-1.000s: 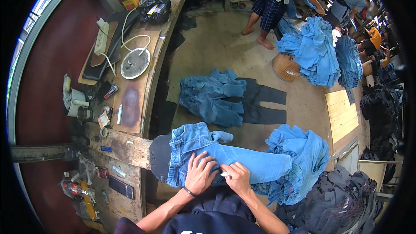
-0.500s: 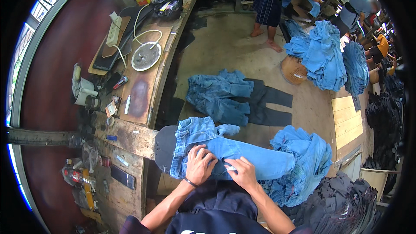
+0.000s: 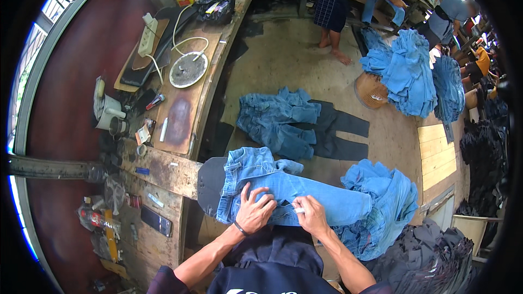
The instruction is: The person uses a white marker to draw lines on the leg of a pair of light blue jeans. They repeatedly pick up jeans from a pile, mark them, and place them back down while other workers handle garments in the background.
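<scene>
A pair of light blue jeans (image 3: pixel 332 201) lies sideways in front of me over a dark rounded board end (image 3: pixel 211 187), its elastic waistband toward the left. My left hand (image 3: pixel 254 211) rests on the upper part of the jeans, fingers apart and pressing the denim. Just to its right, my right hand (image 3: pixel 311 215) is closed in a pinch around a small white piece (image 3: pixel 299 210), whose kind I cannot make out. A small dark gap (image 3: pixel 284 203) shows in the denim between both hands.
Heaped jeans (image 3: pixel 381 201) lie at the right, above a dark cloth pile (image 3: pixel 425 256). More jeans (image 3: pixel 278 117) and dark trousers (image 3: pixel 340 130) are on the floor ahead. A workbench (image 3: pixel 163 182) holding a phone (image 3: pixel 156 221) stands left. A person (image 3: pixel 332 5) works beyond.
My right hand has shifted slightly right and closed more, with the white piece still in its fingers. The dark gap between my hands looks wider. My left hand stays on the jeans.
</scene>
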{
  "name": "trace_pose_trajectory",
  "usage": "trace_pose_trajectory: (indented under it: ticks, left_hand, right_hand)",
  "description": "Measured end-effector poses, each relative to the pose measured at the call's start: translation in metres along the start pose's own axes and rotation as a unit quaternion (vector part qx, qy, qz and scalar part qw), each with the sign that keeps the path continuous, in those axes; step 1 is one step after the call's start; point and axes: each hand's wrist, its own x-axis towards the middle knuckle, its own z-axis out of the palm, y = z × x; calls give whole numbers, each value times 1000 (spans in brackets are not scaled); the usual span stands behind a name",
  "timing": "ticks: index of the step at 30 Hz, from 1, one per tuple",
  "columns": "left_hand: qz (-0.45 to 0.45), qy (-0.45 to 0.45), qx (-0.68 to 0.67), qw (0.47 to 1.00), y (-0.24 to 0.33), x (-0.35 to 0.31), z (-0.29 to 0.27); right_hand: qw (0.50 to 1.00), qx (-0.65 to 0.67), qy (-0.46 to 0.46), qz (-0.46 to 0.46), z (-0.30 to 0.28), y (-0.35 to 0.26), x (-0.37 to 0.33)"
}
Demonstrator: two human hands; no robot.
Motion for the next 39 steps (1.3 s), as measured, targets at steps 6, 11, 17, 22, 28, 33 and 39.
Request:
trace_pose_trajectory:
  ticks: [6, 11, 17, 22, 28, 33, 39]
  left_hand:
    - [-246, -42, -298, 921, 41, 13, -11]
    - [-519, -112, -604, 595, 56, 13, -5]
    - [-461, -191, -623, 602, 40, 3, -9]
    - [-374, -162, -521, 750, 48, 17, -5]
    - [-400, -234, -444, 767, 52, 28, -7]
    - [-436, -181, -555, 685, 54, 10, -7]
    - [-459, -132, -680, 556, 45, -19, -6]
  right_hand:
    - [999, 32, 17, 26, -7, -19, -6]
    - [980, 87, 43, 172, -7, -36, -22]
    - [918, 93, 63, 380, 7, -34, -31]
    - [947, 118, 119, 273, 9, -31, -31]
    - [945, 131, 123, 272, 2, -43, -38]
    - [944, 151, 123, 265, 2, -37, -39]
    - [930, 209, 124, 277, 10, -20, -45]
